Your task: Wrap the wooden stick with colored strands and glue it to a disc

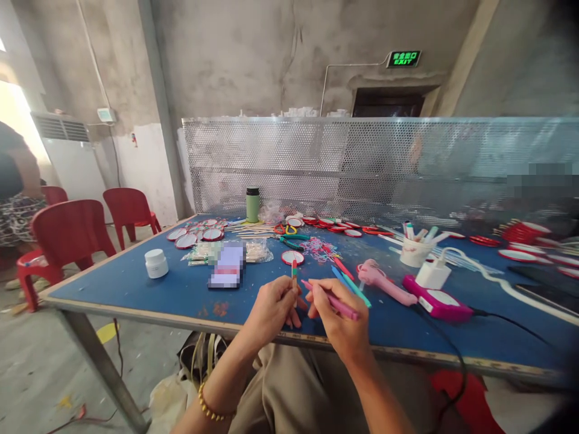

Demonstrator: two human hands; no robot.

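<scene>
My left hand (271,304) pinches a flat wooden stick (294,278) upright near the table's front edge; its upper end shows red and green bands. In my right hand (340,316) is a pink marker (337,303), held in a writing grip with its tip pointing left toward the stick. Just beyond the stick lies a round red-rimmed disc (292,258) with a pale face. To the right of it rest a red marker (344,268), a blue marker (339,275) and a green marker (359,290).
A pink glue gun (384,282) and a magenta power strip (436,299) with a cable lie right. Behind stands a cup of pens (414,252). Pliers (289,242), a phone (227,265), a white jar (156,264) and a green bottle (253,206) are farther left.
</scene>
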